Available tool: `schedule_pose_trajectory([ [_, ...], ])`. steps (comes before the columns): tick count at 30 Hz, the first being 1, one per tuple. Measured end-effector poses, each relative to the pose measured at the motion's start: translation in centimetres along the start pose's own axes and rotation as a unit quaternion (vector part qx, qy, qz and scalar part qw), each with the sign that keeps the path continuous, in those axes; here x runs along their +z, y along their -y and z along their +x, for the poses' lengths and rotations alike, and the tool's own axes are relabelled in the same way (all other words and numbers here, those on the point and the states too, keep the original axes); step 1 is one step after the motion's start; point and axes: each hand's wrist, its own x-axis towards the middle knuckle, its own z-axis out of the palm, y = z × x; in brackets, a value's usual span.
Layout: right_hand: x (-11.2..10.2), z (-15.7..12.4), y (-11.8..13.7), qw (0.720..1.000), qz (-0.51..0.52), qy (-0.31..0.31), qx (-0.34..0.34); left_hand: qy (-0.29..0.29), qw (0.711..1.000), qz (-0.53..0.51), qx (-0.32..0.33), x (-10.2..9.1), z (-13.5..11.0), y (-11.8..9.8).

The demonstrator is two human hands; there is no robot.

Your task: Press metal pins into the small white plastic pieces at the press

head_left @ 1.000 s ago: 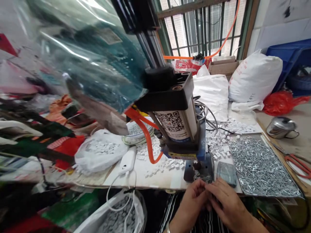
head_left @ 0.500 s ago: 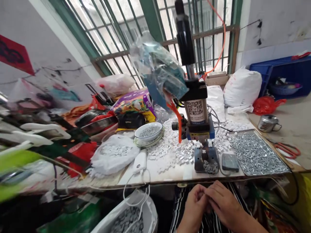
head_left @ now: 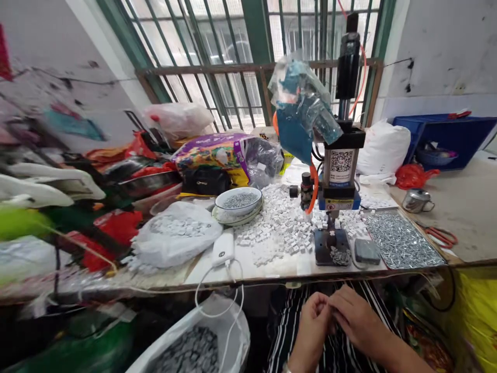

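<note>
A long work surface (head_left: 279,270) stands in front of the person, under a window with green metal bars. On it, a pneumatic press (head_left: 340,171) stands upright, and a blue and clear plastic bag (head_left: 298,103) hangs at its left side. Around the press lie many small white blocks (head_left: 275,223), and to its right is a metal tray (head_left: 399,241) full of short silver pins. Left of the blocks are a white plastic bag (head_left: 174,235) with more blocks and a white bowl (head_left: 237,199) of silver pins. Below the surface edge, another white bag (head_left: 190,347) holds grey pieces. The left hand (head_left: 312,324) and the right hand (head_left: 359,316) are over the striped clothing (head_left: 337,331) on the person's lap, just below the edge and nearest to the press base (head_left: 330,248). The grip of the two hands comes together at the fingertips (head_left: 325,303), but it is not possible to tell if something small is held between them.
</note>
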Motion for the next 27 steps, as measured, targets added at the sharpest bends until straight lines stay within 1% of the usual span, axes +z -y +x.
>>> schedule_pose_trajectory([
  [3,-0.5,0.0,-0.9,1.0,0.018,-0.01,0.017,0.044,0.999,-0.009,-0.011,-0.1,0.6,0.5],
  [5,-1.3,0.4,-1.9,0.997,0.046,-0.048,0.036,0.053,0.999,-0.001,0.002,-0.2,1.4,0.0],
  [6,-1.9,0.8,-2.6,0.994,0.063,-0.071,0.05,0.045,0.999,0.01,0.019,-0.3,2.1,-0.5],
  [8,-3.2,2.0,-3.9,0.984,0.099,-0.116,0.096,0.009,0.996,0.042,0.075,-0.3,3.8,-1.9],
  [11,-4.9,4.7,-6.2,0.959,0.146,-0.17,0.176,-0.062,0.979,0.099,0.169,0.0,7.4,-4.3],
  [12,-5.3,5.7,-6.9,0.951,0.158,-0.185,0.193,-0.08,0.973,0.108,0.189,0.3,8.8,-4.9],
  [14,-5.5,7.6,-8.3,0.94,0.171,-0.208,0.209,-0.096,0.967,0.111,0.21,0.8,11.4,-5.8],
  [17,-5.0,9.7,-9.8,0.935,0.176,-0.22,0.215,-0.081,0.967,0.109,0.215,1.6,14.5,-6.1],
  [19,-4.5,10.6,-10.4,0.935,0.176,-0.219,0.215,-0.053,0.97,0.11,0.211,1.9,15.6,-5.9],
  [22,-3.8,11.3,-10.9,0.939,0.166,-0.214,0.211,-0.017,0.974,0.105,0.198,2.0,16.2,-5.6],
  [27,-3.2,11.6,-11.7,0.948,0.133,-0.209,0.199,0.027,0.985,0.038,0.163,1.7,16.1,-5.6],
])
